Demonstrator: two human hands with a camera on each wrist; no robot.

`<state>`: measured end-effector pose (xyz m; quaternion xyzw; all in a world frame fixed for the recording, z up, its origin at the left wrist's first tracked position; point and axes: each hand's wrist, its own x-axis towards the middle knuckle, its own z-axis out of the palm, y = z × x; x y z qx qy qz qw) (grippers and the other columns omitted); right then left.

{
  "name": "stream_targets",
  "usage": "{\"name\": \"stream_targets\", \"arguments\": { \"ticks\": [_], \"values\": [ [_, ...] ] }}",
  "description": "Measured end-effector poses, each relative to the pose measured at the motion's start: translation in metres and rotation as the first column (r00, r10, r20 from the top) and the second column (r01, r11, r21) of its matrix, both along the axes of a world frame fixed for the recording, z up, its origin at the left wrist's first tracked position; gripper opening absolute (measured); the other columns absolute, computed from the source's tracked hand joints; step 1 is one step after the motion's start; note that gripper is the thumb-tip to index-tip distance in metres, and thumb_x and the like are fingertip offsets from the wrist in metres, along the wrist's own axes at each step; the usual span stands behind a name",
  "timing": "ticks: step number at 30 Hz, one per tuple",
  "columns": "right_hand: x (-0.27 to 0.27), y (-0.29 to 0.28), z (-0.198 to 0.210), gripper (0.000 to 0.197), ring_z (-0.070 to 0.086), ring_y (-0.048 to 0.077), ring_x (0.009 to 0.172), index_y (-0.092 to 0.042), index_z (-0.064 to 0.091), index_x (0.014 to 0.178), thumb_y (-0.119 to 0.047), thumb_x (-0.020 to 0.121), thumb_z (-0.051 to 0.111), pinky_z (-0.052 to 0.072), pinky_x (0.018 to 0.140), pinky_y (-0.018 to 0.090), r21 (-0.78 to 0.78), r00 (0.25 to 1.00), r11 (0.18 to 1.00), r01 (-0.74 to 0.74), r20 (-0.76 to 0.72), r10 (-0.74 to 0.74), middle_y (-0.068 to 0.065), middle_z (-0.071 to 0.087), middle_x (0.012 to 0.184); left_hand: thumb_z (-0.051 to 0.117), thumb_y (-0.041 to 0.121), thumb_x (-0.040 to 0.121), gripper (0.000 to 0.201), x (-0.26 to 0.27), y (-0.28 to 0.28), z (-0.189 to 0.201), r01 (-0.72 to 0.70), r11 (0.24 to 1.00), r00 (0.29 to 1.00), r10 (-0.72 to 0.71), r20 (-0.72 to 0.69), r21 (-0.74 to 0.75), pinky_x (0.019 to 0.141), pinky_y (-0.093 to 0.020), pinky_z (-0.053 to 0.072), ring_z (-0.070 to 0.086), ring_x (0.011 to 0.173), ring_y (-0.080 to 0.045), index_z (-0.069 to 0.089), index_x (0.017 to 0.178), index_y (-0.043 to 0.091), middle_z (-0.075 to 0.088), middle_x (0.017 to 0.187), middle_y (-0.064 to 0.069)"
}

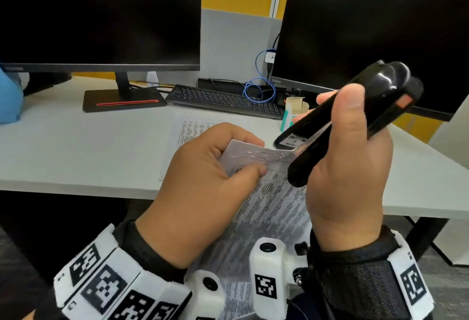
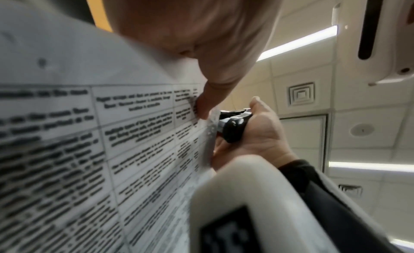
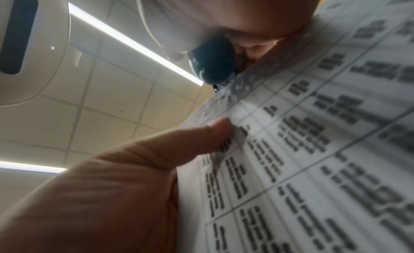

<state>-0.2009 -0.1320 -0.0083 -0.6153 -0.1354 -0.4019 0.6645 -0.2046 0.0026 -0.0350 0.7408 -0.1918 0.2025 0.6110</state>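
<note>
My left hand [image 1: 250, 156] pinches the top edge of a printed paper sheet [image 1: 269, 208] between thumb and fingers, holding it up in front of the desk edge. My right hand [image 1: 337, 101] grips a glossy black stapler [image 1: 380, 91], thumb across its top. The stapler's mouth sits over the sheet's upper right corner. The left wrist view shows the paper [image 2: 89, 133] close up, with the stapler [image 2: 233, 131] at its edge. In the right wrist view the stapler's nose [image 3: 212, 60] meets the crinkled paper [image 3: 313, 133] edge, and the left thumb [image 3: 201, 136] presses on the sheet.
More printed sheets [image 1: 193, 129] lie on the grey desk [image 1: 76, 147]. Behind them are a black keyboard [image 1: 223, 101], a small open teal-and-white box [image 1: 291, 114], a coiled blue cable [image 1: 258, 91] and two dark monitors [image 1: 101, 15] [image 1: 368, 28].
</note>
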Motion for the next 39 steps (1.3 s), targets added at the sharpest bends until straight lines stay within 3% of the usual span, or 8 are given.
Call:
{"name": "stream_targets", "arguments": {
  "ticks": [5, 7, 11, 18, 23, 29, 36, 39],
  "values": [
    [0.002, 0.000, 0.001, 0.045, 0.062, 0.017, 0.065, -0.013, 0.057, 0.077, -0.056, 0.081, 0.049, 0.049, 0.061, 0.027, -0.049, 0.998, 0.998, -0.027, -0.058, 0.024, 0.004, 0.057, 0.063, 0.080, 0.008, 0.074, 0.023, -0.002, -0.006, 0.003, 0.064, 0.997, 0.995, -0.068, -0.077, -0.048, 0.066, -0.033, 0.060, 0.071, 0.070, -0.013, 0.066, 0.081, 0.025, 0.074, 0.076, 0.005],
    [0.002, 0.000, 0.002, 0.050, 0.063, 0.029, 0.069, -0.009, 0.056, 0.078, -0.058, 0.080, 0.050, 0.052, 0.063, 0.036, -0.055, 0.997, 0.998, -0.019, -0.075, 0.015, 0.015, 0.057, 0.067, 0.079, 0.007, 0.074, 0.022, -0.003, -0.007, 0.004, 0.074, 0.995, 0.993, -0.079, -0.087, -0.061, 0.064, -0.029, 0.060, 0.071, 0.069, -0.012, 0.066, 0.079, 0.023, 0.074, 0.074, 0.006],
    [0.003, 0.000, 0.002, 0.057, 0.060, 0.038, 0.076, -0.004, 0.053, 0.077, -0.061, 0.079, 0.051, 0.053, 0.070, 0.052, -0.062, 0.994, 0.998, -0.013, -0.106, 0.006, 0.013, 0.052, 0.069, 0.079, 0.004, 0.074, 0.023, -0.004, -0.009, 0.004, 0.098, 0.992, 0.990, -0.106, -0.097, -0.084, 0.064, -0.029, 0.059, 0.071, 0.070, -0.015, 0.065, 0.078, 0.023, 0.074, 0.075, 0.004],
    [0.002, 0.000, 0.004, 0.056, 0.058, 0.039, 0.071, -0.004, 0.051, 0.074, -0.060, 0.081, 0.051, 0.051, 0.065, 0.051, -0.049, 0.993, 0.999, -0.014, -0.120, 0.008, 0.015, 0.049, 0.064, 0.079, 0.001, 0.073, 0.026, -0.006, -0.011, 0.004, 0.098, 0.993, 0.986, -0.107, -0.126, -0.072, 0.069, -0.037, 0.060, 0.071, 0.073, -0.020, 0.064, 0.083, 0.021, 0.074, 0.079, 0.000],
    [0.006, -0.001, -0.002, 0.049, 0.054, 0.037, 0.063, -0.011, 0.050, 0.071, -0.059, 0.082, 0.052, 0.046, 0.059, 0.044, -0.030, 0.993, 0.999, -0.015, -0.117, 0.011, 0.012, 0.045, 0.060, 0.091, 0.021, 0.059, 0.047, -0.008, -0.010, 0.009, 0.174, 0.978, 0.967, -0.147, -0.207, 0.115, 0.068, -0.017, 0.054, 0.068, 0.075, 0.001, 0.061, 0.093, 0.034, 0.071, 0.085, 0.017],
    [0.009, -0.001, -0.007, 0.042, 0.061, 0.027, 0.057, -0.015, 0.056, 0.069, -0.056, 0.079, 0.053, 0.050, 0.055, 0.030, 0.056, 0.990, 0.995, -0.087, -0.104, 0.093, 0.005, 0.057, 0.057, 0.085, 0.041, 0.060, 0.028, -0.007, -0.010, 0.008, 0.035, 0.970, 0.997, -0.016, -0.080, 0.239, 0.053, -0.012, 0.043, 0.060, 0.063, 0.002, 0.063, 0.074, 0.029, 0.067, 0.074, 0.018],
    [0.013, 0.002, -0.014, 0.062, 0.057, 0.039, 0.061, 0.002, 0.052, 0.071, -0.059, 0.077, 0.054, 0.047, 0.054, 0.036, 0.039, 0.990, 0.996, -0.086, -0.113, 0.090, 0.030, 0.052, 0.064, 0.071, 0.045, 0.063, 0.023, -0.009, -0.011, 0.000, -0.048, 0.955, 0.999, 0.051, 0.000, 0.293, 0.059, -0.031, 0.049, 0.061, 0.065, -0.005, 0.064, 0.075, 0.026, 0.066, 0.074, 0.011],
    [0.015, 0.001, -0.015, 0.051, 0.057, 0.024, 0.055, -0.011, 0.054, 0.065, -0.060, 0.077, 0.054, 0.047, 0.053, 0.029, 0.015, 0.988, 0.997, -0.076, -0.134, 0.078, 0.013, 0.053, 0.055, 0.072, 0.044, 0.066, 0.023, -0.008, -0.012, -0.001, -0.031, 0.955, 0.999, 0.037, -0.014, 0.295, 0.059, -0.032, 0.048, 0.060, 0.064, -0.006, 0.063, 0.074, 0.025, 0.066, 0.073, 0.010]
  ]
}}
